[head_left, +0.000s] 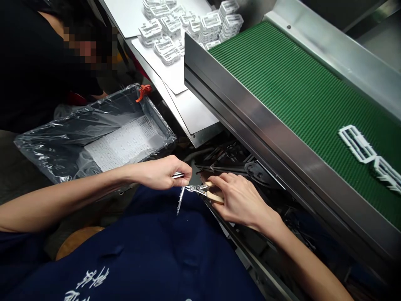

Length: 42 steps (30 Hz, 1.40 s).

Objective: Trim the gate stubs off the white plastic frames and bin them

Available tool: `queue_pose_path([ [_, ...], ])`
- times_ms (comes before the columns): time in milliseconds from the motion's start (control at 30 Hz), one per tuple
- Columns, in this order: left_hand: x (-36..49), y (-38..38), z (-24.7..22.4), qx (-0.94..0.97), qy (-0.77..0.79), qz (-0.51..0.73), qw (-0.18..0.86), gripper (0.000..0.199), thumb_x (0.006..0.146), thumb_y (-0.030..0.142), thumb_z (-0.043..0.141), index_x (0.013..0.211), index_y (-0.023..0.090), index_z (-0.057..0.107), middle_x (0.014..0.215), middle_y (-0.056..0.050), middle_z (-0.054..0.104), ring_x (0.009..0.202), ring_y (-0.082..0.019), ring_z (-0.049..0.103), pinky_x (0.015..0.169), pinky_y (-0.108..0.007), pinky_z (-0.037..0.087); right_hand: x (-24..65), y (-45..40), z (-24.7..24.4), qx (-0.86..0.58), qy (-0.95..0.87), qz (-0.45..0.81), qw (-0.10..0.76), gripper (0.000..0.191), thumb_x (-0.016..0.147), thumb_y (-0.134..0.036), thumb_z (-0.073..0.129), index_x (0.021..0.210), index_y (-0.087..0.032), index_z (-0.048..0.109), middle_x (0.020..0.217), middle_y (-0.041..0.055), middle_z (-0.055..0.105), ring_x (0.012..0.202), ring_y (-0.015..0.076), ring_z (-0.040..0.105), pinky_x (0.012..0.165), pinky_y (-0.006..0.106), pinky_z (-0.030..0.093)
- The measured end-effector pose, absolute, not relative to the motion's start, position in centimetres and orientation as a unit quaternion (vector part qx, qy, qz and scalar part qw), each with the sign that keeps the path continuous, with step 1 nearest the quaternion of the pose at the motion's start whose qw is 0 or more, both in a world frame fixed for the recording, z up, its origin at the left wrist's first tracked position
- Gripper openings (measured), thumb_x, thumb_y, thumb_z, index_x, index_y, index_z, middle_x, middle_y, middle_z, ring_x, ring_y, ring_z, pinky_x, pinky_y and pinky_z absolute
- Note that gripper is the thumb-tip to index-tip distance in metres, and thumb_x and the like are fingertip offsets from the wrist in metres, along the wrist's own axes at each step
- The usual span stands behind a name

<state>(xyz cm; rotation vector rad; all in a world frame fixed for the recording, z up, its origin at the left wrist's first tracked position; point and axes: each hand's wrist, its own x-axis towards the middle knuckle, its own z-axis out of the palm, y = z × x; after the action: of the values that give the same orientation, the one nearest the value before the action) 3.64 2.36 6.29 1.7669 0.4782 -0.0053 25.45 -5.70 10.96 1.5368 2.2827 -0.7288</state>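
- My left grip is pressed together: the thumb and fingers pinch a thin silver metal strip. Just below it, a narrow toothed silver piece hangs down in front of my chest. I cannot tell if these two are one part.
- My right grip is closed around the pale wooden handles of small steel pliers. The steel nose points toward my left hand and is very near the strip, but I cannot tell if the jaws bite it.
- The step in hand is both hands working together at this metal, above my navy shirt with white characters. The next move calls for a firm pinch and only a small, careful motion.
- A heap of dark metal parts lies just beyond the pliers, under the long steel side wall of a conveyor. This wall and heap limit the room on the right.
- On the left, my forearm passes near the rim of a dark tray lined with clear plastic, which holds a white sheet of small parts. The open room is mostly above my hands.
- Farther away are a green ribbed conveyor belt, white lattice pieces on it, and stacks of similar pieces. A co-worker in black clothes is at the upper left.
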Motion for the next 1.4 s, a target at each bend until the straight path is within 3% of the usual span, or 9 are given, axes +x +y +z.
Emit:
queue_pose_path([
  [333,4.0,2.4,6.4,0.776,0.198,-0.015,0.598,0.011,0.083,0.016,0.048,0.073,0.016,0.051,0.064,0.003,0.049,0.058,-0.010,0.042,0.053,-0.021,0.030,25.4,-5.2,12.2,0.527,0.796,-0.246,0.170,0.029,0.074,-0.029,0.048,0.101,-0.023,0.056,0.080,0.0026,0.055,0.072,0.0177,0.052,0.062,0.029,0.030],
  [467,4.2,2.3,6.4,0.781,0.189,-0.016,0.595,0.011,0.083,0.015,0.047,0.073,0.016,0.050,0.064,0.003,0.048,0.058,-0.010,0.042,0.053,-0.021,0.029,25.2,-4.8,12.9,0.517,0.808,-0.222,0.175,0.019,0.076,-0.032,0.047,0.090,-0.021,0.057,0.076,0.0027,0.055,0.071,0.0184,0.052,0.064,0.030,0.030],
  [600,4.5,2.1,6.4,0.777,0.189,-0.014,0.601,0.012,0.084,0.015,0.047,0.072,0.015,0.050,0.062,0.004,0.046,0.056,-0.009,0.040,0.052,-0.021,0.028,24.9,-4.3,13.3,0.503,0.818,-0.209,0.184,0.014,0.078,-0.033,0.047,0.078,-0.021,0.054,0.071,0.0020,0.054,0.065,0.0172,0.052,0.057,0.028,0.025],
  [867,4.0,2.3,5.8,0.731,0.196,-0.018,0.654,0.017,0.088,0.025,0.048,0.077,0.014,0.055,0.066,0.003,0.050,0.060,-0.010,0.042,0.055,-0.020,0.032,24.3,-4.0,13.3,0.484,0.826,-0.201,0.207,0.014,0.076,-0.032,0.047,0.076,-0.020,0.054,0.068,0.0027,0.056,0.059,0.0163,0.053,0.049,0.027,0.015],
  [1100,3.1,3.0,5.2,0.673,0.154,-0.040,0.722,0.018,0.084,0.029,0.057,0.093,0.014,0.059,0.090,-0.004,0.062,0.081,-0.016,0.055,0.072,-0.023,0.041,24.6,-4.4,13.0,0.507,0.811,-0.219,0.190,0.014,0.076,-0.033,0.047,0.077,-0.021,0.054,0.069,0.0021,0.055,0.058,0.0158,0.051,0.050,0.026,0.018],
  [1400,3.9,2.6,5.4,0.751,0.158,-0.029,0.640,0.021,0.088,0.033,0.050,0.083,0.014,0.058,0.074,0.000,0.060,0.064,-0.012,0.051,0.058,-0.022,0.034,26.3,-5.9,11.5,0.575,0.732,-0.343,0.124,0.019,0.070,-0.023,0.052,0.088,-0.020,0.056,0.075,0.0015,0.057,0.066,0.0145,0.052,0.056,0.024,0.028],
])
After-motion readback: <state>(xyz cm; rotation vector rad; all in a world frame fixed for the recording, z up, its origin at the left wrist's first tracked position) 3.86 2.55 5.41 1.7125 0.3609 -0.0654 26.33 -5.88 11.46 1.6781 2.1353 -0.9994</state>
